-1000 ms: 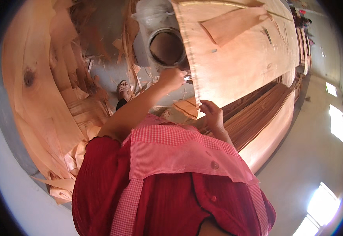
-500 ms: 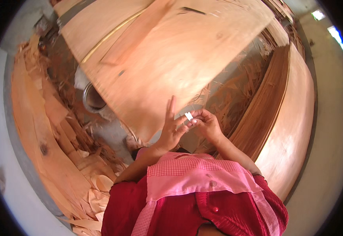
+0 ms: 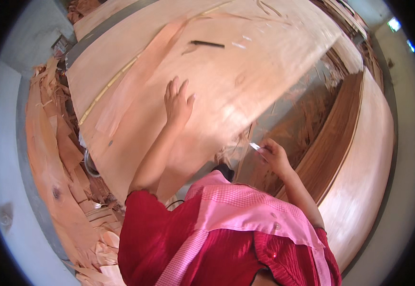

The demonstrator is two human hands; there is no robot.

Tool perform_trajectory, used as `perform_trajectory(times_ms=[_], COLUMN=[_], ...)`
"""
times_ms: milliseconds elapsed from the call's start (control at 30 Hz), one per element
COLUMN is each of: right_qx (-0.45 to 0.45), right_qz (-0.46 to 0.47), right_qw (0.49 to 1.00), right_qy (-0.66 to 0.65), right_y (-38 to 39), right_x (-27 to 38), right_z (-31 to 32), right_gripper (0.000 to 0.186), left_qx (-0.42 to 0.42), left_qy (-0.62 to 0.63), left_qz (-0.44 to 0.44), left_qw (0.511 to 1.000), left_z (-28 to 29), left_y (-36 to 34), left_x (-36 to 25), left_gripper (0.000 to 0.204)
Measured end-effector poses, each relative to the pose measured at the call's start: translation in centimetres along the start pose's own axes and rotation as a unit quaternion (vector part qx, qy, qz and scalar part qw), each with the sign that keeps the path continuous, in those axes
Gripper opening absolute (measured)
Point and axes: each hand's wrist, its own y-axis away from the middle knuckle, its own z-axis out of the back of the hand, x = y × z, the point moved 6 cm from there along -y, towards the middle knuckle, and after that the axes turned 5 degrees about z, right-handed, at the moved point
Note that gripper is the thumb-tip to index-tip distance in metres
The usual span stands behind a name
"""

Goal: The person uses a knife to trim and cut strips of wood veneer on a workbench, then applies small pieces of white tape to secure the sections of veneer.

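Note:
My left hand [image 3: 179, 106] is over the large pale wooden sheet [image 3: 207, 95], fingers spread and holding nothing; whether the palm touches the sheet, I cannot tell. My right hand [image 3: 273, 155] is off the sheet's right edge, its fingers closed on a small flat white piece [image 3: 255, 146] whose tip points toward the sheet. A long strip of reddish veneer [image 3: 136, 81] lies on the sheet beyond my left hand, beside a thin yellowish stick [image 3: 114, 78]. Farther off on the sheet are a slim black tool [image 3: 208, 44] and small white bits [image 3: 238, 45].
A tall stack of veneer sheets [image 3: 331, 143] stands at my right. Veneer scraps [image 3: 55, 162] are heaped along the left wall, and more shavings [image 3: 302, 124] litter the floor between sheet and stack. A round metal rim [image 3: 89, 164] shows under the sheet's left edge.
My hands, together around the small white piece before, have parted. The left has reached forward over the sheet; the right has moved rightward, keeping the piece. The whole view has shifted.

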Motion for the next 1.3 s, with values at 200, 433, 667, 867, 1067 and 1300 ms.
perform_trajectory(times_ms=[200,433,667,867,1067,1300], right_qx=[0.042,0.132,0.317,0.312,0.271,0.245], right_qz=[-0.052,-0.091,0.052,0.031,-0.002,0.034], right_qw=[0.998,0.984,0.942,0.94,0.961,0.957], right_qy=[-0.003,0.075,0.1,0.134,0.047,0.152], right_y=[-9.8,-21.5,-37.1,-43.9,-45.1,-46.4], right_x=[2.3,4.6,8.0,9.9,10.6,8.6], right_z=[6.5,8.1,0.2,-8.9,-15.7,-15.6], right_gripper=[0.008,0.008,0.011,0.014,0.014,0.02], left_qx=[-0.045,-0.094,-0.109,-0.122,-0.082,-0.067], left_qy=[-0.161,-0.144,-0.196,-0.186,-0.21,-0.231], left_qz=[0.108,0.117,0.118,0.117,0.114,0.123], left_qw=[0.98,0.978,0.967,0.968,0.968,0.963], left_z=[-9.6,-12.0,-12.6,-12.3,-12.6,-13.5], left_y=[-14.5,-16.1,-15.3,-15.6,-15.7,-15.0], left_x=[5.2,7.7,8.1,7.6,7.6,7.9], left_gripper=[0.05,0.045,0.028,0.025,0.027,0.03])
